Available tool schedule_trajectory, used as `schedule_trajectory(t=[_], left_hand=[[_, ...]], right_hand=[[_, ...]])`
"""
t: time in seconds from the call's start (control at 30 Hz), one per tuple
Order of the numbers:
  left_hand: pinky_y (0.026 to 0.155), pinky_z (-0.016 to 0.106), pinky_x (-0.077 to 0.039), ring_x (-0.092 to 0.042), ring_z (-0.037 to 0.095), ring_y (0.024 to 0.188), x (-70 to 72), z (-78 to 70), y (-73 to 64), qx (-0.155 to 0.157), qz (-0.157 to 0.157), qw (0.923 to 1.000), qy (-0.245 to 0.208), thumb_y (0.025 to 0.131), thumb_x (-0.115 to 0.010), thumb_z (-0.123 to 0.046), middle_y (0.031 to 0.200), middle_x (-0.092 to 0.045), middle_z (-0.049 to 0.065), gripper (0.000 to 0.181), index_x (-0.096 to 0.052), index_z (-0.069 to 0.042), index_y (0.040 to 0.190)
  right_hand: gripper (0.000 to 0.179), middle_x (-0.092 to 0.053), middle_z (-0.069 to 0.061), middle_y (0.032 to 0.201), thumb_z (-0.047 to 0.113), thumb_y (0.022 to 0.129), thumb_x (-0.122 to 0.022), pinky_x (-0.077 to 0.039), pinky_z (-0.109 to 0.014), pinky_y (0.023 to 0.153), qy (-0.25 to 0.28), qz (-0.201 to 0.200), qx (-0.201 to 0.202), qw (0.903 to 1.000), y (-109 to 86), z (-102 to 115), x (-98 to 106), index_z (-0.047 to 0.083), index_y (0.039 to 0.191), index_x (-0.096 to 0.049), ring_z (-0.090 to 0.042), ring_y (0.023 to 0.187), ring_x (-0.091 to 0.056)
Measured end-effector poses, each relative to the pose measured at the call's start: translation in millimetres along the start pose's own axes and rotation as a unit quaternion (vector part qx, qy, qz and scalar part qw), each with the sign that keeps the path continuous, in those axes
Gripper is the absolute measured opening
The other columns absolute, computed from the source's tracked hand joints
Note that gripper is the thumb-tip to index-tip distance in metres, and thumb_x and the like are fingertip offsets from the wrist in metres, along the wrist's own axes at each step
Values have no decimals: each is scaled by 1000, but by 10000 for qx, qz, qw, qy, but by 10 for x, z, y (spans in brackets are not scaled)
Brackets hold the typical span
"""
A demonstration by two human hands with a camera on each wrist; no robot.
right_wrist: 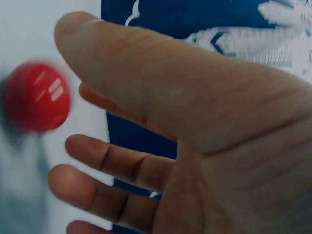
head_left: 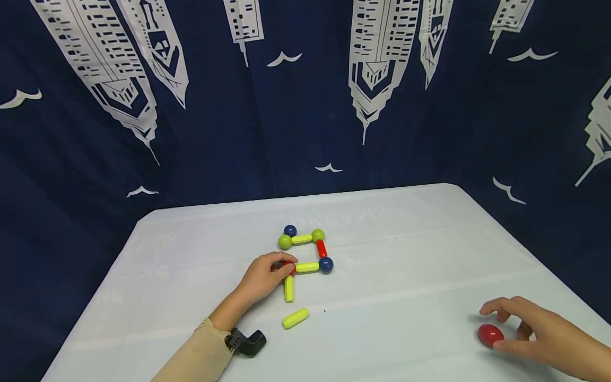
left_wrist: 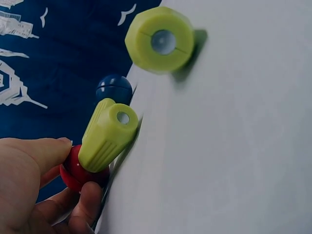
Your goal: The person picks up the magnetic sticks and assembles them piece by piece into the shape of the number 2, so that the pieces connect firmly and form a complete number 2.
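My left hand [head_left: 261, 277] pinches a red ball [left_wrist: 78, 170] between thumb and fingers, at a corner of a flat frame of magnetic balls and rods. From that ball, one yellow-green rod [head_left: 307, 267] runs to a dark blue ball [head_left: 326, 265], and another rod [head_left: 289, 289] points toward me. A red rod [head_left: 322, 248] leads from the blue ball to a green ball [head_left: 317, 235]. At far right my right hand [head_left: 541, 331] hovers with spread, bent fingers around a second red ball [head_left: 490, 335] on the table; in the right wrist view, a gap separates ball and fingertips.
A loose yellow-green rod [head_left: 295, 318] lies in front of the frame. At its back are another rod [head_left: 302, 240], a green ball [head_left: 285, 242] and a blue ball [head_left: 290, 231]. The white table [head_left: 391, 297] meets a dark blue printed curtain [head_left: 296, 122] behind.
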State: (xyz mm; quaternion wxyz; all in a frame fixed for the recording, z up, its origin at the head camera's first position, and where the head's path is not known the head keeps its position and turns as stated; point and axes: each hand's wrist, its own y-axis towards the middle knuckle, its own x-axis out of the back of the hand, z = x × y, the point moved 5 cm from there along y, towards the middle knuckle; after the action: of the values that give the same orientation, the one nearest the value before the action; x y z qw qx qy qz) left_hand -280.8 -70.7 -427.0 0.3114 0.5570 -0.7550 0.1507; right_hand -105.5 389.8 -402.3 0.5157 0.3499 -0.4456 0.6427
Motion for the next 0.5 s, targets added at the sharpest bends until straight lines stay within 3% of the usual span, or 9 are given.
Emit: schedule_trajectory(t=[0.2,0.4,0.5], left_hand=[[67,24,-44,-54,14,76,9,67,7,140,241,9995,-142,95,-68,-24,98,-67,-3,20,-72,-26,114],[64,24,-45,-55,17,74,24,128,5,140,713,9956,-591,94,-68,-22,110,-65,1,25,-70,-26,119],[67,24,-46,-56,17,76,50,142,6,60,811,9940,-730,94,-68,-19,114,-67,2,26,-69,-24,120]], right_hand=[[66,-61,-7,118,28,83,-79,-40,-19,63,573,156,-334,9977,32,-276,-237,3,137,-52,-1,70,-44],[51,-60,10,107,22,85,-77,-39,-20,60,804,-45,288,9963,68,-351,-324,1,128,-59,0,70,-42],[49,-57,14,101,25,86,-76,-38,-21,59,743,-136,358,9965,98,-358,-319,2,126,-60,0,70,-42]])
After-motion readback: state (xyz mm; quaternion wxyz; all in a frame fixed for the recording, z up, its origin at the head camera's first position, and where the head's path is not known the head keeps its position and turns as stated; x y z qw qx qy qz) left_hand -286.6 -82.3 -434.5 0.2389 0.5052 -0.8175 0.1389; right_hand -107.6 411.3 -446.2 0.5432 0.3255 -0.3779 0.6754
